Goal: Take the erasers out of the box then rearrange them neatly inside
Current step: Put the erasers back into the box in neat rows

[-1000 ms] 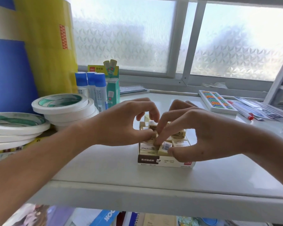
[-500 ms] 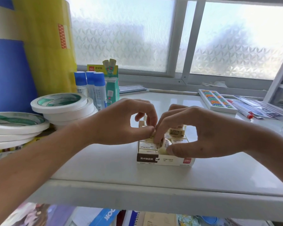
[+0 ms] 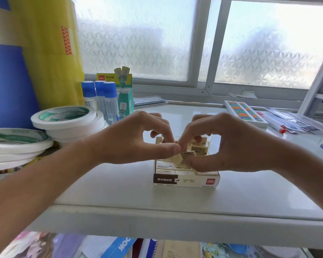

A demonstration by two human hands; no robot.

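Both hands meet over the box at the shelf's middle

The box sits on the shelf, erasers packed inside; the left hand and right hand together pinch one tilted eraser just above them. Tape rolls are stacked at left, glue sticks behind those, an abacus lies behind and right

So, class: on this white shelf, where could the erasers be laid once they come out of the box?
Bare shelf lies in front of the cream cardboard eraser box, up to the front edge, and behind it toward the window. It is crowded left, by the stacked white tape rolls and blue-capped glue sticks, and far right, by the colourful bead abacus.
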